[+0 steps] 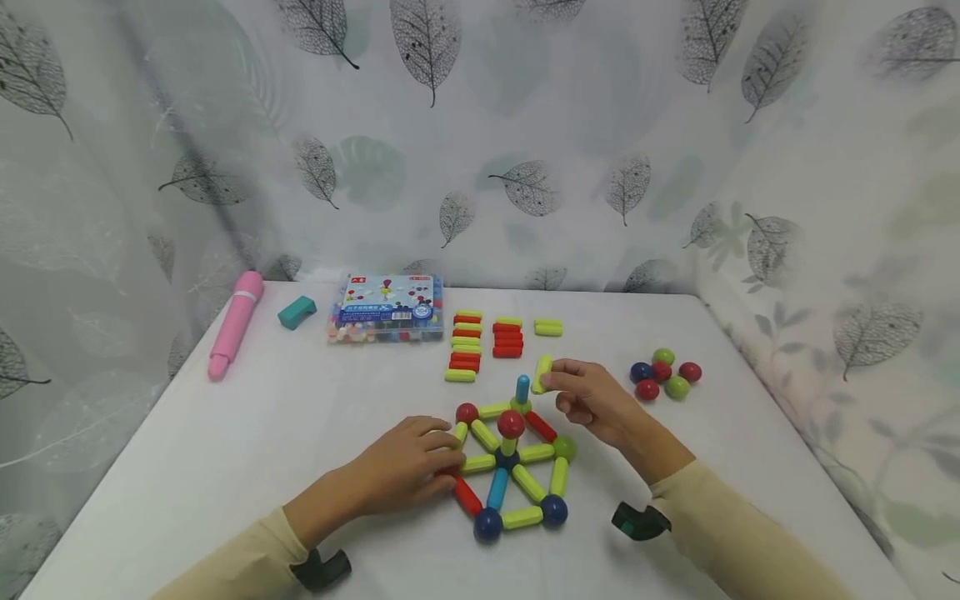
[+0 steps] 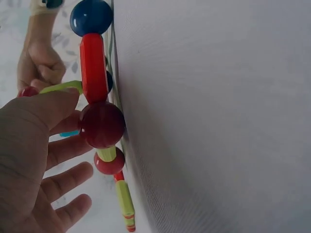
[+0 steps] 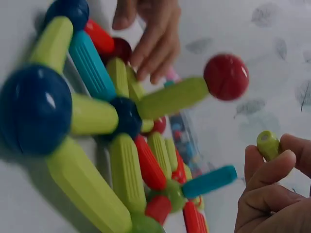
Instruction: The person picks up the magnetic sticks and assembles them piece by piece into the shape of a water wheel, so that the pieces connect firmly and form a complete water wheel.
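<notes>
A flat frame of magnetic rods and balls (image 1: 510, 475) lies at the middle of the white table (image 1: 225, 467). A red ball (image 1: 511, 423) stands raised on a short green rod at its hub, and a blue rod (image 1: 522, 388) stands upright at its far edge. My left hand (image 1: 442, 454) rests on the frame's left side, fingers fairly straight; in the left wrist view the thumb (image 2: 60, 104) touches a green rod beside a dark red ball (image 2: 102, 124). My right hand (image 1: 558, 385) pinches a yellow-green rod (image 1: 542, 373) just right of the blue rod, also seen as the rod (image 3: 267, 144).
Behind the frame lie rows of loose red and green rods (image 1: 467, 346). Several loose balls (image 1: 663, 375) sit at the right. At the back left are a clear box of parts (image 1: 386, 310), a teal block (image 1: 297, 312) and a pink pen-shaped tool (image 1: 236, 323). Leaf-print curtains enclose the table.
</notes>
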{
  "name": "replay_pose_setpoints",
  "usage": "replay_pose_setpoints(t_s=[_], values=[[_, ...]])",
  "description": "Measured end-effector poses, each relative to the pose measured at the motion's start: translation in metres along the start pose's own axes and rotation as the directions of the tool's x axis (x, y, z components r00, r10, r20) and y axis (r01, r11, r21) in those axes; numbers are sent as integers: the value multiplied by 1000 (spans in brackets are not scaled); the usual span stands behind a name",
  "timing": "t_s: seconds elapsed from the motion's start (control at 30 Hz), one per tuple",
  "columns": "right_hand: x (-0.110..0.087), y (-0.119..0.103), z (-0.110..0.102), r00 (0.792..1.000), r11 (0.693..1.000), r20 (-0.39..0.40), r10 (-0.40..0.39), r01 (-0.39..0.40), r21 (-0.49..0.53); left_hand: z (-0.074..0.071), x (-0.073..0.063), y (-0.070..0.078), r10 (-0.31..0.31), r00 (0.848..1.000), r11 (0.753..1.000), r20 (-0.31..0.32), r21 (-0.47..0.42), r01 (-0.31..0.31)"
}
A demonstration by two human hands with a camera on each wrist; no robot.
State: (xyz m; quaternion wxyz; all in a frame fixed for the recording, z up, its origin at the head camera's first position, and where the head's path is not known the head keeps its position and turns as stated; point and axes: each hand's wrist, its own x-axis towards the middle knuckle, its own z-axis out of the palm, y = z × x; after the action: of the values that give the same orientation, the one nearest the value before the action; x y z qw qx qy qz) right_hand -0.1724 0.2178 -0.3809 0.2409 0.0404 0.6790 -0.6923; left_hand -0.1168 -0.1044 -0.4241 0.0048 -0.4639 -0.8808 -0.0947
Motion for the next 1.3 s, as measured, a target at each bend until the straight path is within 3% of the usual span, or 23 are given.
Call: replay_pose_setpoints(t_s=[0.13, 0.33, 0.6, 0.77, 0.93, 1.03, 1.17, 1.3], values=[[-3, 7, 19, 998, 998, 41, 49, -51, 44, 0, 3, -1, -8, 1000, 1000, -15, -30, 8], [-2, 16, 27, 995, 995, 56, 79, -83, 58, 2, 4, -3, -6, 999, 999, -37, -46, 4], [-3, 17, 25, 994, 994, 68, 89, -94, 59, 0, 3, -2, -8, 999, 998, -34, -63, 6], [-1, 16, 11, 996, 997, 50, 70, -70, 9, 0, 3, -2, -2, 999, 997, -35, -77, -1], [32, 5, -27, 995, 997, -98, 29, -35, -62, 1, 4, -3, 8, 999, 997, -45, -77, -12], [65, -1, -55, 974, 988, -225, 3, -37, -151, 3, 4, -4, -1, 999, 997, -36, -73, -1], [100, -1, -79, 951, 946, -309, -8, -93, -312, 7, 4, -4, -5, 1000, 996, -20, -93, 4], [116, 1, -83, 945, 901, -327, -32, -114, -418, 8, 4, -2, -5, 1000, 994, -18, -105, 3]])
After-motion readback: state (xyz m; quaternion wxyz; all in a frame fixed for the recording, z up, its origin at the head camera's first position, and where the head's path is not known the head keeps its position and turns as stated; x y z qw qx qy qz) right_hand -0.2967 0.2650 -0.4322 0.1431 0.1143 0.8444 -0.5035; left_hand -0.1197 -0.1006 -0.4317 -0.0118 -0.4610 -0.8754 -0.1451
